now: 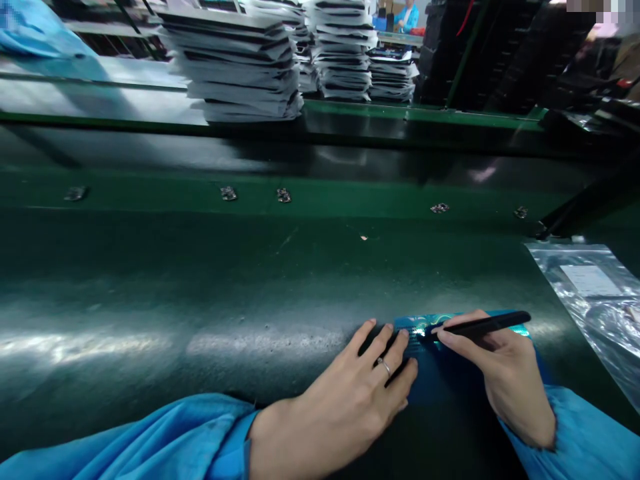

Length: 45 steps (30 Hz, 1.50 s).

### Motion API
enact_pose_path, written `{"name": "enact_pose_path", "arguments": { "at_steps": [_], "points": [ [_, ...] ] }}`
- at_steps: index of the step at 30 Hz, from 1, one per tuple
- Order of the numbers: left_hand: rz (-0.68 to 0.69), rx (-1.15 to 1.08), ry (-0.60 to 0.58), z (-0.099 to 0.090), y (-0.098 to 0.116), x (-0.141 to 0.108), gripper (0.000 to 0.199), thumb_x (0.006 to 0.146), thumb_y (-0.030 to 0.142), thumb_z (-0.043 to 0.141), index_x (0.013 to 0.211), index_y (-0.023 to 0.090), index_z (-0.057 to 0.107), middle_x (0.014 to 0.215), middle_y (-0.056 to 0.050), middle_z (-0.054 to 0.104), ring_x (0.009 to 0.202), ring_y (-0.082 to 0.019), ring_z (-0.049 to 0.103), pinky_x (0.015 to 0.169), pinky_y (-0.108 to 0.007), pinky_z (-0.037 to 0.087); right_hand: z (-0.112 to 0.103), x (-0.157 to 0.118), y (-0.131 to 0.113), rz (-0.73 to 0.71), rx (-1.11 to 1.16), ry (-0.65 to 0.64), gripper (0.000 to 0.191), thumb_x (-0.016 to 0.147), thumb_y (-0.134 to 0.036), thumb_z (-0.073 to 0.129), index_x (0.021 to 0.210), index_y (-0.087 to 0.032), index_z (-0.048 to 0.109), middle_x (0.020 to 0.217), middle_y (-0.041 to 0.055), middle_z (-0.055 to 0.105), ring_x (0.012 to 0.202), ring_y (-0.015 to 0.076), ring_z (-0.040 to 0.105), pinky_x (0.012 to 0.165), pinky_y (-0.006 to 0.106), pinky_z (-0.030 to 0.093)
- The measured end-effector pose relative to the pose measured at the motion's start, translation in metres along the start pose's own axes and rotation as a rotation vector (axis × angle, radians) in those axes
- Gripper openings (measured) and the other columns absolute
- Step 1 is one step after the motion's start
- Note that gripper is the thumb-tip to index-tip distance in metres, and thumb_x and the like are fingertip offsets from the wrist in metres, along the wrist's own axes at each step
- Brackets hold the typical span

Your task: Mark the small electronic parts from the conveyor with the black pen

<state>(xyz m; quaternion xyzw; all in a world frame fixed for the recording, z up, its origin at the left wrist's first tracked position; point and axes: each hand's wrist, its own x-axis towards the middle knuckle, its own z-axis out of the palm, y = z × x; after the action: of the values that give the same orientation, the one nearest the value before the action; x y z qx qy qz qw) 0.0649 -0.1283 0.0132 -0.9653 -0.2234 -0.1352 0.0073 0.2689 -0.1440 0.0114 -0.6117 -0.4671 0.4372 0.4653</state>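
Observation:
A dark blue sheet or panel [425,380] with a shiny, reflective top edge lies on the green work surface at the lower right. My left hand [360,393], wearing a ring, rests flat with fingers spread, its fingertips at the left edge of the panel. Over the panel's right part, my right hand [510,360] pinches a slim black pen-shaped tool [487,325]. The tool slants down to the left, and its dark tip meets the bright upper part of the panel near my left fingertips. Glare hides the tip's exact shape.
A clear plastic bag [595,313] with a white label lies at right, beside a black stand arm [575,207]. Several small dark components [283,195] sit along the green strip [350,197]. Behind it rise stacks of white-wrapped sheets [245,70] and black trays [480,53]. A co-worker's blue sleeve [40,33] shows upper left.

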Motion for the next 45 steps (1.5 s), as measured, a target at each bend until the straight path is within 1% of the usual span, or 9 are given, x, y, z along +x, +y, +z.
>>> {"name": "enact_pose_path", "arguments": {
  "at_steps": [9, 15, 20, 24, 29, 32, 36, 39, 45],
  "points": [
    [0.007, 0.029, 0.013, -0.001, 0.001, 0.001, 0.032, 0.092, 0.026, 0.037, 0.118, 0.012, 0.051, 0.122, -0.014, 0.052, 0.113, -0.029, 0.048, 0.095, -0.046, 0.039, 0.0, 0.002, 0.0, 0.022, 0.03, 0.01, 0.013, 0.068, -0.033, 0.075, 0.07, -0.022, 0.068, 0.073, -0.0012, 0.062, 0.073, 0.0179, 0.054, 0.066, 0.026, 0.04],
    [0.006, 0.006, 0.008, 0.0, 0.0, 0.0, 0.032, 0.092, 0.028, 0.038, 0.117, 0.013, 0.051, 0.122, -0.013, 0.052, 0.113, -0.028, 0.048, 0.095, -0.046, 0.038, 0.003, 0.007, -0.007, 0.109, 0.176, 0.078, 0.017, 0.061, -0.032, 0.078, 0.065, -0.02, 0.068, 0.067, 0.0008, 0.062, 0.068, 0.0178, 0.054, 0.061, 0.026, 0.041],
    [0.024, -0.031, -0.005, -0.004, -0.011, 0.007, 0.032, 0.094, 0.025, 0.03, 0.117, 0.015, 0.051, 0.118, -0.012, 0.055, 0.107, -0.025, 0.052, 0.094, -0.045, 0.038, -0.001, 0.009, -0.012, 0.135, 0.234, 0.1, 0.016, 0.059, -0.03, 0.078, 0.061, -0.018, 0.068, 0.065, 0.0019, 0.063, 0.067, 0.0183, 0.054, 0.062, 0.027, 0.041],
    [-0.017, 0.023, 0.024, -0.001, -0.039, 0.034, 0.032, 0.094, 0.025, 0.03, 0.11, 0.013, 0.055, 0.115, -0.013, 0.056, 0.103, -0.026, 0.052, 0.093, -0.047, 0.037, -0.005, 0.01, -0.01, 0.134, 0.277, 0.102, 0.018, 0.059, -0.03, 0.078, 0.062, -0.017, 0.067, 0.064, 0.0028, 0.062, 0.065, 0.0192, 0.055, 0.063, 0.028, 0.041],
    [-0.152, 0.147, -0.073, 0.01, -0.08, 0.082, 0.028, 0.092, 0.025, 0.035, 0.107, 0.011, 0.055, 0.115, -0.013, 0.054, 0.105, -0.027, 0.049, 0.094, -0.045, 0.032, -0.003, 0.011, -0.008, 0.153, 0.31, 0.073, 0.019, 0.062, -0.032, 0.076, 0.063, -0.016, 0.066, 0.062, 0.0022, 0.061, 0.065, 0.0184, 0.053, 0.062, 0.027, 0.04],
    [-0.2, 0.175, -0.086, 0.015, -0.099, 0.108, 0.027, 0.092, 0.024, 0.037, 0.105, 0.011, 0.056, 0.111, -0.012, 0.055, 0.104, -0.026, 0.049, 0.093, -0.043, 0.032, -0.002, 0.011, -0.007, 0.156, 0.309, 0.054, 0.019, 0.063, -0.033, 0.074, 0.061, -0.016, 0.065, 0.062, 0.0019, 0.061, 0.064, 0.0176, 0.052, 0.061, 0.026, 0.039],
    [-0.306, 0.193, -0.076, 0.021, -0.119, 0.141, 0.026, 0.092, 0.019, 0.036, 0.104, 0.011, 0.056, 0.105, -0.012, 0.057, 0.099, -0.025, 0.051, 0.09, -0.043, 0.034, -0.002, 0.011, -0.004, 0.168, 0.334, 0.046, 0.019, 0.063, -0.033, 0.074, 0.06, -0.017, 0.064, 0.061, 0.0013, 0.06, 0.063, 0.0165, 0.051, 0.059, 0.024, 0.037],
    [-0.4, 0.185, -0.071, 0.025, -0.131, 0.161, 0.022, 0.091, 0.021, 0.041, 0.107, 0.012, 0.054, 0.103, -0.009, 0.056, 0.098, -0.022, 0.052, 0.088, -0.043, 0.038, -0.002, 0.012, -0.002, 0.187, 0.361, 0.04, 0.018, 0.064, -0.032, 0.074, 0.061, -0.017, 0.065, 0.061, 0.0013, 0.059, 0.064, 0.0165, 0.05, 0.058, 0.023, 0.036],
    [-0.547, 0.109, -0.077, 0.037, -0.145, 0.18, 0.024, 0.088, 0.031, 0.051, 0.103, 0.013, 0.055, 0.107, -0.007, 0.055, 0.099, -0.021, 0.053, 0.087, -0.043, 0.043, -0.002, 0.013, 0.003, 0.169, 0.361, 0.038, 0.017, 0.062, -0.032, 0.074, 0.058, -0.018, 0.064, 0.057, -0.0001, 0.056, 0.059, 0.0152, 0.046, 0.056, 0.023, 0.034]
  ]
}}
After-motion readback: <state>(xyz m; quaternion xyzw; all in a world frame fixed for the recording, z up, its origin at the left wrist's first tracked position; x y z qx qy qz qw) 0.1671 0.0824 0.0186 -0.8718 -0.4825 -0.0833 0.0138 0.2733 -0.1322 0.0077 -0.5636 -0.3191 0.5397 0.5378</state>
